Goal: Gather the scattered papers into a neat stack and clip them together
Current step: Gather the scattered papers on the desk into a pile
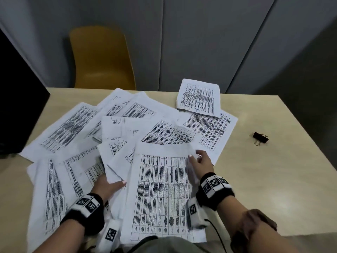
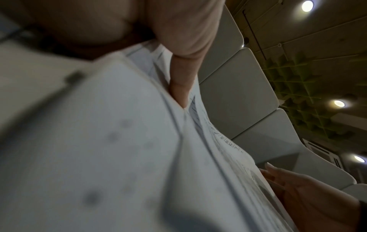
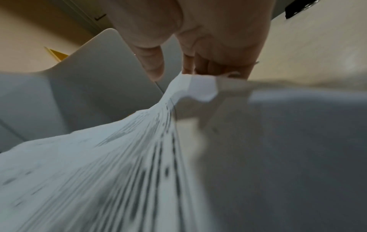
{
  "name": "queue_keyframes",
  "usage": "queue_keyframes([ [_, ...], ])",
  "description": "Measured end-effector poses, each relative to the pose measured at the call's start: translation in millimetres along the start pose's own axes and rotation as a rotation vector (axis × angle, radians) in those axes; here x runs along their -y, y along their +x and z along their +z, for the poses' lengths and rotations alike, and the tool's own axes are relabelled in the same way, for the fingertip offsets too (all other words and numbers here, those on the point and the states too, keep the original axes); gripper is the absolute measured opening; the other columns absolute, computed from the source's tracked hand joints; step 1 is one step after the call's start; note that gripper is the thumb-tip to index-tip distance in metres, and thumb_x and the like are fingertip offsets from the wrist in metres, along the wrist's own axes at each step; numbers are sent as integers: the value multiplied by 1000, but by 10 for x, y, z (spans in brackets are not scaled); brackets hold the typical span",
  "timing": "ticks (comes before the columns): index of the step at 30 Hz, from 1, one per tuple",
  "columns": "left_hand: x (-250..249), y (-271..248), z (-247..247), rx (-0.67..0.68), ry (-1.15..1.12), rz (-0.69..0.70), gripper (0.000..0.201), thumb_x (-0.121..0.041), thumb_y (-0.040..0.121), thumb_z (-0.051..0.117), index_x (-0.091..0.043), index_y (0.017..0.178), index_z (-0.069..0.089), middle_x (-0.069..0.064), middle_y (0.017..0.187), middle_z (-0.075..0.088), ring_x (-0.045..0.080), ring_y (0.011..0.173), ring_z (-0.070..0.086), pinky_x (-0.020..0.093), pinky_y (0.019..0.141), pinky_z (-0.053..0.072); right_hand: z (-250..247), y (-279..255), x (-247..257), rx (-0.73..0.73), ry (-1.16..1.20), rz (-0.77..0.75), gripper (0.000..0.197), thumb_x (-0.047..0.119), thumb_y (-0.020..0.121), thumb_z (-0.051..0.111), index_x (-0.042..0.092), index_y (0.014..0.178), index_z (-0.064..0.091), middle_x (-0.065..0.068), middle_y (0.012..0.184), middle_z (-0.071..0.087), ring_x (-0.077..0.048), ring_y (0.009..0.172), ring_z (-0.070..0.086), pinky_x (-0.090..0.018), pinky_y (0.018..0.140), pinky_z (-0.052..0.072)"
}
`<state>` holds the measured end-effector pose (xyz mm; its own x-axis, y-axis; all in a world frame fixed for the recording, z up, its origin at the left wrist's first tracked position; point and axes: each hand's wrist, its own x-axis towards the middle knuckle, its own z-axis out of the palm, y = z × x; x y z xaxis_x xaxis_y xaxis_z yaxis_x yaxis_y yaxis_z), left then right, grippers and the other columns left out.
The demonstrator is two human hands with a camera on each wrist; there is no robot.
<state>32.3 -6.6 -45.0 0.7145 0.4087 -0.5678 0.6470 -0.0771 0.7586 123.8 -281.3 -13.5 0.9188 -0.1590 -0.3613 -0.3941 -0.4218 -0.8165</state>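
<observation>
Several printed sheets (image 1: 76, 125) lie fanned out over the beige table (image 1: 273, 179). The top sheet (image 1: 160, 189), a full-page table, lies nearest me. My right hand (image 1: 201, 161) pinches its upper right corner, which shows crumpled (image 3: 198, 84) under the fingers in the right wrist view. My left hand (image 1: 107, 185) grips the edge of the sheets to the left, thumb on top and fingers hidden beneath; the left wrist view shows a finger (image 2: 178, 75) pressed against those papers (image 2: 119, 141). A black binder clip (image 1: 260, 138) lies alone at the right, apart from both hands.
A yellow chair (image 1: 102, 59) stands behind the table's far edge. A black object (image 1: 18, 106) sits at the far left, touching the papers' edge. One smaller sheet (image 1: 198, 96) overhangs the back edge. Bare table surrounds the clip.
</observation>
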Motion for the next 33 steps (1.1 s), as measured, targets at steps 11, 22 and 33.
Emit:
queue_keyframes([
  [11,-92,-142,48,106,-98,63,24,-9,73,77,-19,87,59,-1,89,65,21,102,59,34,93,40,-63,529,233,-104,132,170,9,11,87,54,12,93,60,0,62,51,-17,58,49,-22,64,39],
  [22,-8,-58,40,107,-211,90,26,-6,71,78,-19,89,65,-5,85,75,19,92,65,33,90,42,-343,622,-60,66,-307,-22,32,12,91,50,22,63,38,4,60,50,-22,69,49,-26,63,34],
  [33,-25,-77,85,47,-64,149,37,-1,62,83,-20,85,63,-3,85,69,18,84,64,29,84,44,-124,563,54,277,-343,-92,24,13,87,53,25,67,49,5,61,55,-19,66,54,-29,73,49],
])
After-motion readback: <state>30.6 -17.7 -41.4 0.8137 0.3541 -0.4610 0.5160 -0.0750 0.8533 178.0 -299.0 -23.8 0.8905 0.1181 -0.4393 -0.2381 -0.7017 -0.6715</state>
